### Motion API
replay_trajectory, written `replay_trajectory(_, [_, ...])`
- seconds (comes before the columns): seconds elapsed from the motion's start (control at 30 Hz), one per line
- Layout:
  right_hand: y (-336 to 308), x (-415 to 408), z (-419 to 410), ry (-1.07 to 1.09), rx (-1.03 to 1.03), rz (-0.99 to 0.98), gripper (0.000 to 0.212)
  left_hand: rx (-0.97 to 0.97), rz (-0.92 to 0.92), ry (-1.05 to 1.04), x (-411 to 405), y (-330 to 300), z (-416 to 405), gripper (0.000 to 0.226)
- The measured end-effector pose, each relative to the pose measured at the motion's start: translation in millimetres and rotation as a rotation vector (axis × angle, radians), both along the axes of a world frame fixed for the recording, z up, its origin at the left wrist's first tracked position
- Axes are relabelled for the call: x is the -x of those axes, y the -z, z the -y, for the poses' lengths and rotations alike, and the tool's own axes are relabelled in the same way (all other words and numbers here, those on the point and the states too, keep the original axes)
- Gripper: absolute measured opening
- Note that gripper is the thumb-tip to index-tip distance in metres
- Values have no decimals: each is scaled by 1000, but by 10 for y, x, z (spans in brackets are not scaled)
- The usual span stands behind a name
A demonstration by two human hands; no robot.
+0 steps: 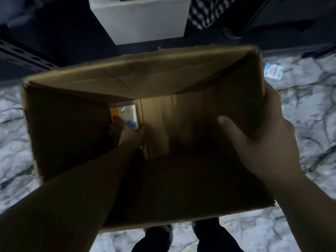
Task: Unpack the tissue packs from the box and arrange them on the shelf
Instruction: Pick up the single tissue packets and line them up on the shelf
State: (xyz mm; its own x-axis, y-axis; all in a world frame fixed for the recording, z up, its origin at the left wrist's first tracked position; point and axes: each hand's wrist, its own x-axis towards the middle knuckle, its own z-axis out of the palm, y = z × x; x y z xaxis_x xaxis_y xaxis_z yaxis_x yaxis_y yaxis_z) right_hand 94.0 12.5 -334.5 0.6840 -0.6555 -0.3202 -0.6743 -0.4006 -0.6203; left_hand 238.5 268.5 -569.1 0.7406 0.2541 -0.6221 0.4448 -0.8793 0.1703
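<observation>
A large open cardboard box fills the middle of the head view, seen from above. Deep inside, at its bottom left corner, lies one tissue pack, white with orange and blue print. My left hand reaches down to the box floor with its fingers closed around the near end of that pack. My right hand grips the box's right wall, thumb inside and fingers outside. The rest of the box floor looks bare and dark.
A white box stands on the dark shelf unit beyond the cardboard box. Checked fabric sits to its right. A small packet lies on the marble-patterned floor at right. My feet show below the box.
</observation>
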Motion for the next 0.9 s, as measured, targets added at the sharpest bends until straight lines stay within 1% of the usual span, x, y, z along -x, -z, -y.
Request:
replay_trajectory(0.03, [12,4,2,1,-6,7,91,-73,132,12,29,-29,73,121])
replay_trajectory(0.07, [24,7,5,3,-13,13,92,-97,220,28,49,-87,129,120])
replay_trajectory(0.1, [26,6,5,5,-17,15,92,-69,260,26,53,-155,191,121])
replay_trajectory(0.13, [24,1,3,8,-21,18,92,-19,241,14,51,-127,206,119])
replay_trajectory(0.17, [24,-2,1,10,-21,23,92,17,172,24,49,-104,212,117])
replay_trajectory(0.23, [31,-1,5,9,-13,37,92,51,44,77,8,-95,179,119])
replay_trajectory(0.33, [45,7,5,-5,-11,47,92,38,111,104,-30,-83,126,108])
replay_trajectory(0.4, [40,10,-2,-13,-7,37,92,98,76,110,-38,-199,147,105])
replay_trajectory(0.47, [-3,6,-8,-19,15,25,91,121,65,142,-34,-362,176,107])
replay_trajectory(0.53, [-60,-4,-30,-16,43,-6,88,116,90,205,4,-621,200,110])
replay_trajectory(0.6, [-22,-26,-46,-12,57,-54,84,126,121,262,71,-825,189,109])
replay_trajectory(0.67, [-27,-36,-37,-16,58,-96,82,150,131,288,150,-1157,143,108])
replay_trajectory(0.8, [-153,-43,-8,-50,17,-183,87,204,148,311,300,-1944,18,110])
replay_trajectory(0.9, [-487,-64,15,-111,-14,-289,92,231,196,369,358,-2608,-55,113])
